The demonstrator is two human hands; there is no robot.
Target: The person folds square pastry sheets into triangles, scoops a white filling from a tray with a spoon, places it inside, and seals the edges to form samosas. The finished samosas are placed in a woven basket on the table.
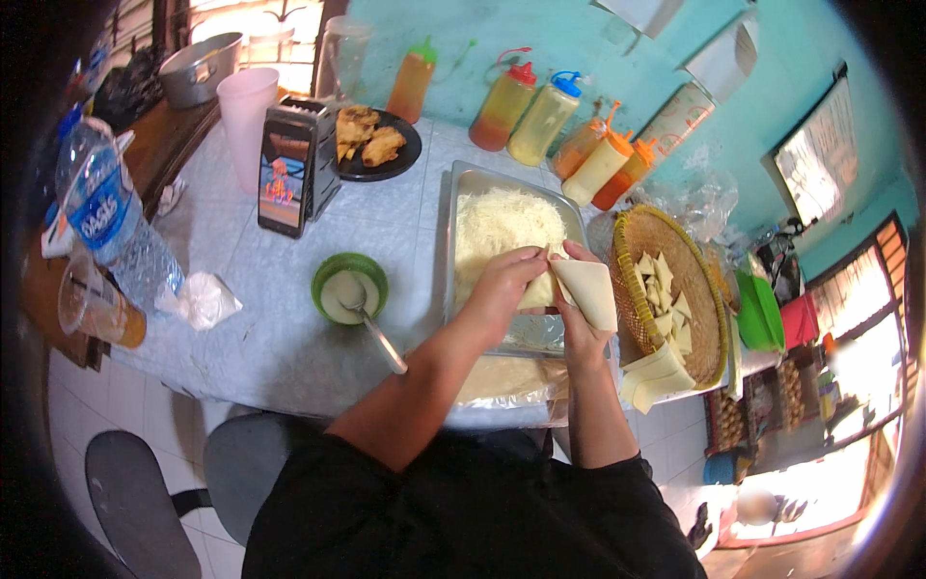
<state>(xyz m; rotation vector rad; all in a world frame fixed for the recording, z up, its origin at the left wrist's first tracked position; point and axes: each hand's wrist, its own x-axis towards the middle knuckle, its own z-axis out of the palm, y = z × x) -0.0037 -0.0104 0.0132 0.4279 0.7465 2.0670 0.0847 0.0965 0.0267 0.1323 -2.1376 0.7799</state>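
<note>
White txt (99,222) on btl label (108,209).

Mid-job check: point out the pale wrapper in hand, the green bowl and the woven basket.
Pale wrapper (588,291), head view: the flap's middle.
Green bowl (350,261), head view: far inner wall.
Woven basket (702,289), head view: bare inner side.

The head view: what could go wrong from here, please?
The thin pastry wrapper might tear between the left hand and right hand. The left forearm could knock the spoon, whose handle juts toward it. The pale sheets by the wicker basket may slip, seeming to overhang the table.
</note>
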